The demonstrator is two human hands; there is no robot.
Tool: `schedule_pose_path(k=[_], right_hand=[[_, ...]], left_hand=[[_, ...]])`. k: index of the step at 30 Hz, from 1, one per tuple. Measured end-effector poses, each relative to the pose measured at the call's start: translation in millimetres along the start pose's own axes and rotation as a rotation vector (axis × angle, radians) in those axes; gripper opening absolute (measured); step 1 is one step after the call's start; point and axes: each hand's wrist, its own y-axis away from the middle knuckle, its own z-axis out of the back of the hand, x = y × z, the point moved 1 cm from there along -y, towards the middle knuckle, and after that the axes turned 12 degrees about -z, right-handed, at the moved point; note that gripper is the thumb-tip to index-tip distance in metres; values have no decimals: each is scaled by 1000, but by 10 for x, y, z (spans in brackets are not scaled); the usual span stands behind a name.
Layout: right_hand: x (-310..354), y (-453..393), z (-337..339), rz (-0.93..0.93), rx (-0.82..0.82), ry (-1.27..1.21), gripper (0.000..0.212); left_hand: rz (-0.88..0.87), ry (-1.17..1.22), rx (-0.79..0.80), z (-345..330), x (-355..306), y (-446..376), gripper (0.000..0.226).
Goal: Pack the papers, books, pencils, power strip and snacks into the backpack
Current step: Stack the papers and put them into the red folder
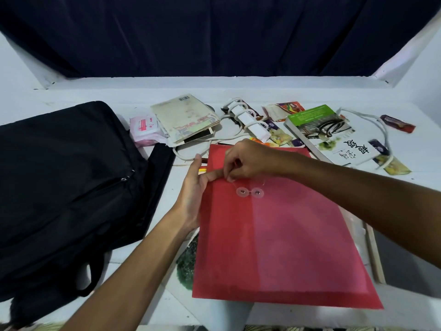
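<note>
Plainly translucent red string-tie folder [281,235]

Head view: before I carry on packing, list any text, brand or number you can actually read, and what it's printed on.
White book: large black Chinese characters, upside down to the camera; I can't read them reliably.
Same book's green band: fine print, too small.
Cream book: barcode and red title, blurred.
Pink tissue pack: red label, unreadable.
Snack wrappers: print too small.
Red folder: no text.
</note>
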Motion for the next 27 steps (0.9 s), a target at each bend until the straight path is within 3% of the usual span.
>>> schedule_pose_path(k=[4, 8, 13, 17, 24, 27], right_hand=[[-160, 19, 24, -49, 16, -6, 10], [-327, 126, 27, 22, -69, 106, 16], [-441, 424, -13, 299, -326, 428, 28], [-571, 623, -62, 373, -389, 649, 30], [-354, 894, -215, 347, -377, 807, 36], [-168, 960, -230, 356, -344, 858, 27]], left_hand=[[24, 1, -32, -9, -3, 9, 61], [17, -62, -106, -25, 21, 8, 35], [-34, -122, -131, 47, 23, -61, 47], [-19, -112, -147, 54, 3, -98, 48], [15, -106, -176, 49, 43, -136, 50], [20, -127, -167, 23, 43, -140, 51]])
